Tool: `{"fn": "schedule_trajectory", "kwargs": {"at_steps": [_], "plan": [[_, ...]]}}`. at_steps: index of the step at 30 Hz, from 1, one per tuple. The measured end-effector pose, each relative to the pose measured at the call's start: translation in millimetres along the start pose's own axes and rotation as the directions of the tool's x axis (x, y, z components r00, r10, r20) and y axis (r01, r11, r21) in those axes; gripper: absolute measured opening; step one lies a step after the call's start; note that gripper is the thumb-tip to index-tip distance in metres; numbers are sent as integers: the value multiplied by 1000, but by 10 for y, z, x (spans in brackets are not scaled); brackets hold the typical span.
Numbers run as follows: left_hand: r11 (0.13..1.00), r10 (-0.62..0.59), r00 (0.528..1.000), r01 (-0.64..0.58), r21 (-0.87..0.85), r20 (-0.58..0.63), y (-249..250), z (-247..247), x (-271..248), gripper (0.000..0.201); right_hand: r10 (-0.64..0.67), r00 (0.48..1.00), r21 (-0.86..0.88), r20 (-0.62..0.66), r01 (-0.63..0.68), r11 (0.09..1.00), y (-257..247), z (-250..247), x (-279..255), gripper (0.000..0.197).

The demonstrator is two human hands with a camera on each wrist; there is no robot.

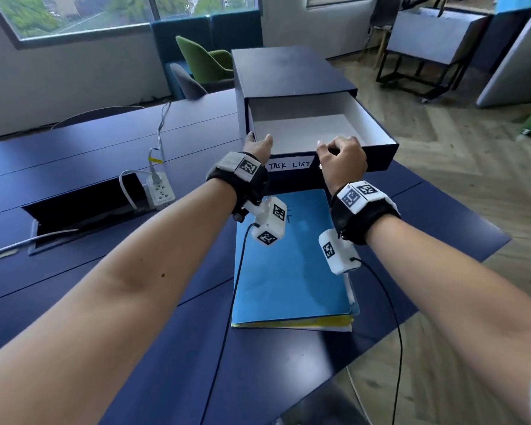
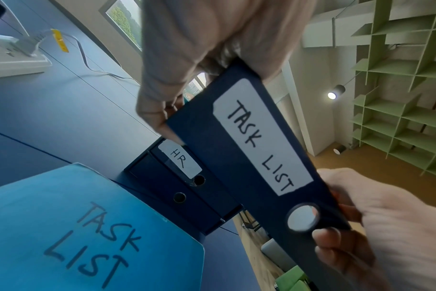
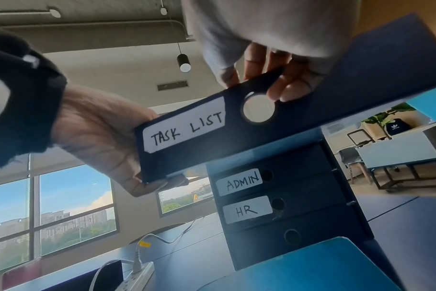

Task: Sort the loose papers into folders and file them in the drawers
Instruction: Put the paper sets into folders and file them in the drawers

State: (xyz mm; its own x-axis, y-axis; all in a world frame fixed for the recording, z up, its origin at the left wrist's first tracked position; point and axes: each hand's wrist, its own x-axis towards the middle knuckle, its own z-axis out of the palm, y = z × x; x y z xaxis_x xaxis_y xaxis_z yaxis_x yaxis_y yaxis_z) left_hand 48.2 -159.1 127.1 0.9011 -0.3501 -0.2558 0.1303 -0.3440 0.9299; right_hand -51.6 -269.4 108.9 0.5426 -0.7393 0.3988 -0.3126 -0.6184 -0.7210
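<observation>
A dark blue drawer unit (image 1: pixel 288 72) stands on the table. Its top drawer (image 1: pixel 313 130), labelled TASK LIST (image 3: pixel 184 128), is pulled out, and its white inside holds nothing. My left hand (image 1: pixel 258 147) grips the left end of the drawer front (image 2: pixel 249 147), thumb underneath. My right hand (image 1: pixel 341 157) curls its fingers (image 3: pixel 286 82) over the front's top rim beside the round finger hole (image 3: pixel 258 110). A blue folder (image 1: pixel 288 265) marked TASK LIST (image 2: pixel 87 236) lies flat on the table before the unit. The ADMIN drawer (image 3: pixel 294 175) and the HR drawer (image 3: pixel 304 206) below are closed.
A yellow folder (image 1: pixel 304 323) and some white sheets lie under the blue one. A white power strip (image 1: pixel 161 190) with cables sits by an open cable hatch (image 1: pixel 83 207) at the left. The table's edge (image 1: pixel 472 228) runs close on the right. Chairs (image 1: pixel 206 59) stand beyond the table.
</observation>
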Motion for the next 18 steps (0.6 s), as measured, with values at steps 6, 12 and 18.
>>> {"fn": "schedule_trajectory", "kwargs": {"at_steps": [6,12,18], "plan": [[998,-19,999,17,-59,-34,13,62,-71,59,20,999,21,-42,-19,1000,31,-63,-2,26],[936,-207,974,168,-309,-95,-341,20,68,75,69,951,298,-302,26,954,204,-65,-264,27],[946,-324,946,324,28,-13,-903,-127,-67,43,420,889,1,185,-427,904,689,89,-481,33]]}}
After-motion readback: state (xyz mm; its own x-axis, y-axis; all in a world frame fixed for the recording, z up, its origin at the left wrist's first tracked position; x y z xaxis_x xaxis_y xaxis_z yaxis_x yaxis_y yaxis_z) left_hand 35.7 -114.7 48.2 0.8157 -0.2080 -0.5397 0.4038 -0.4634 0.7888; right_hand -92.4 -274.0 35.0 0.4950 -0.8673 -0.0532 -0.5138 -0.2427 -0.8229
